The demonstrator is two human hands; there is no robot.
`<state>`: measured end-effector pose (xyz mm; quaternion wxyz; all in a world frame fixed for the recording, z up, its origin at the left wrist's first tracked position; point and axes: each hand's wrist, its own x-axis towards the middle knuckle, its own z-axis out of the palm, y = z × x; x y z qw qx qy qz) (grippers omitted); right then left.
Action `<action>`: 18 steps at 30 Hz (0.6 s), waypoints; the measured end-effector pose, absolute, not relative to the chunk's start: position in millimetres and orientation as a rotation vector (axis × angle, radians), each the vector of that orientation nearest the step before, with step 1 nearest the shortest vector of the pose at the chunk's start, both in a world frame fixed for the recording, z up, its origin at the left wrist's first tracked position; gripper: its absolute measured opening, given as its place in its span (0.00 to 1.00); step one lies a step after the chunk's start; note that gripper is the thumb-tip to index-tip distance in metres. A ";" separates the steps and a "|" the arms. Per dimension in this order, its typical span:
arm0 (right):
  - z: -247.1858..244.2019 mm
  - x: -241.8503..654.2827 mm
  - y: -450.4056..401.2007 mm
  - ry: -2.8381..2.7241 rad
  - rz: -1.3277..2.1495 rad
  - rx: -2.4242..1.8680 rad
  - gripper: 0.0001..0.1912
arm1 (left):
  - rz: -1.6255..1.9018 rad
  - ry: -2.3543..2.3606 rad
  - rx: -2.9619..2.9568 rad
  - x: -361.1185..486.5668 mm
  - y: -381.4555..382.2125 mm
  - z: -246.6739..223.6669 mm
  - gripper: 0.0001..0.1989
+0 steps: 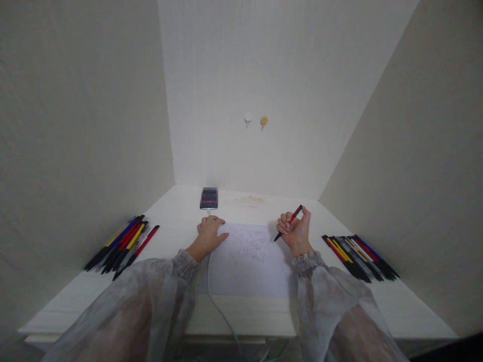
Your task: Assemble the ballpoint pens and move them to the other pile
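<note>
While the left hand (210,234) is lying over the upper left corner of the white rectangular sheet of paper (241,279), its thumb is pointing inward across the page and its fingers are spreading loosely, gripping nothing that shows. At the sheet's right edge, the right hand (297,232) is holding a slim red-and-black plastic pen (295,215), its fingers curling around the barrel and its thumb reaching to the top end. The pen's dark tip is slanting down toward the paper's right margin; whether it is touching, I cannot tell.

Faint dark marks (252,247) are covering the upper and middle part of the sheet, too small to read, while the lower part is looking blank. Judging by that, some of the pen work is showing as done, and how much is remaining I cannot tell.

Well left of the sheet, a loose bunch of red, yellow, blue and black pens (124,244) is lying on the white wooden counter (245,317); a similar row of multicoloured pens (358,257) is lying to its right. Beyond the sheet's upper left corner, a dark rectangular phone (209,198) is resting, and a thin white cable (209,279) is running down along the paper's left side.
</note>
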<state>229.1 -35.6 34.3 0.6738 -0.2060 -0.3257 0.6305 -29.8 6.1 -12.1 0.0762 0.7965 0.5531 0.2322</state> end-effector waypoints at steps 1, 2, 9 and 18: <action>34.0 229.7 -35.7 -0.732 1.418 -0.467 0.27 | 0.699 1.656 2.388 -30.0 5.9 -12.1 0.20; 33.7 230.3 -35.8 -0.733 1.418 -0.470 0.27 | 0.702 1.653 2.388 -30.3 5.7 -12.0 0.20; 32.6 231.2 -32.2 -0.727 1.409 -0.504 0.25 | 0.656 1.683 2.364 -28.9 5.4 -10.3 0.20; 23.8 237.0 -25.2 -1.258 0.797 -1.767 0.04 | 0.695 1.668 2.380 -27.2 5.4 -13.0 0.19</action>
